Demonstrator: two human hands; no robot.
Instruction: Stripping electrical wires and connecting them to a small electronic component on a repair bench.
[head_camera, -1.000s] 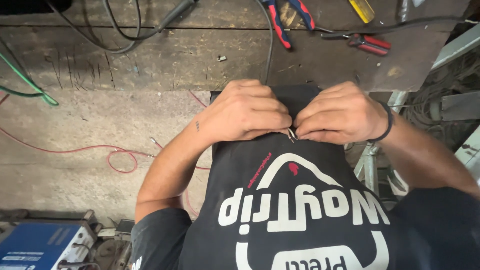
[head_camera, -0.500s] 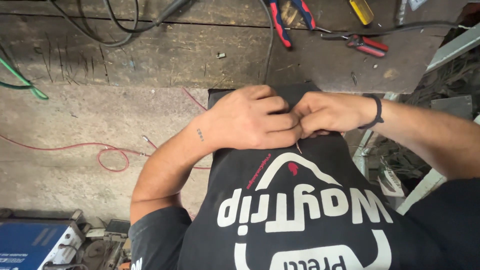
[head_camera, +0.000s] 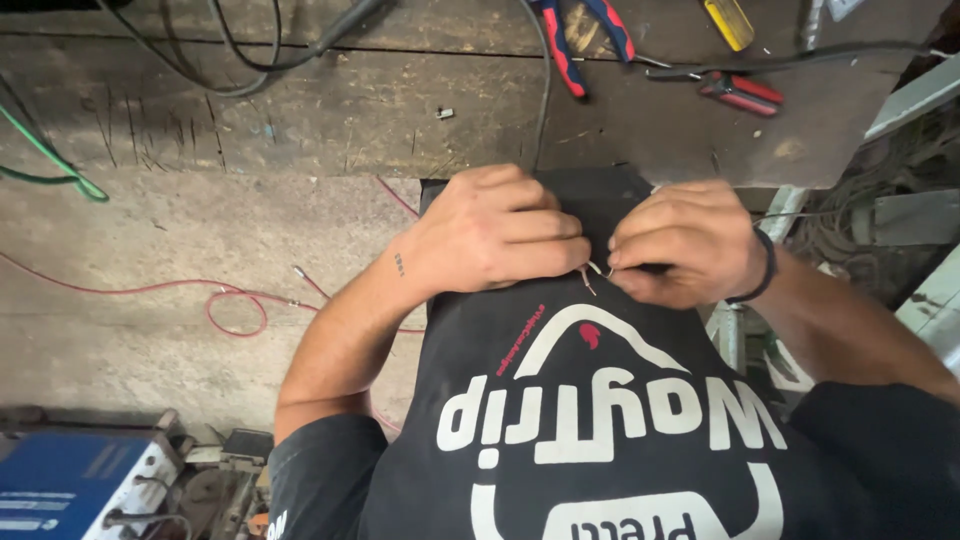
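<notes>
My left hand (head_camera: 500, 235) and my right hand (head_camera: 685, 245) meet in front of my chest, over my black printed shirt (head_camera: 600, 420). Both pinch the bare ends of a thin wire (head_camera: 592, 272) between fingertips; the short metal strands show in the small gap between the hands. A dark flat object (head_camera: 590, 195) lies partly hidden beneath both hands. A dark band circles my right wrist.
A worn wooden bench (head_camera: 350, 110) runs across the top with black cables (head_camera: 250, 50), red-and-blue pliers (head_camera: 585, 40), a yellow-handled tool (head_camera: 728, 20) and small red cutters (head_camera: 740, 92). Red wire (head_camera: 235, 305) loops on the concrete floor. A blue machine (head_camera: 70, 490) sits lower left.
The hands have drawn slightly apart, so the wire ends now show between them. The view has shifted a little.
</notes>
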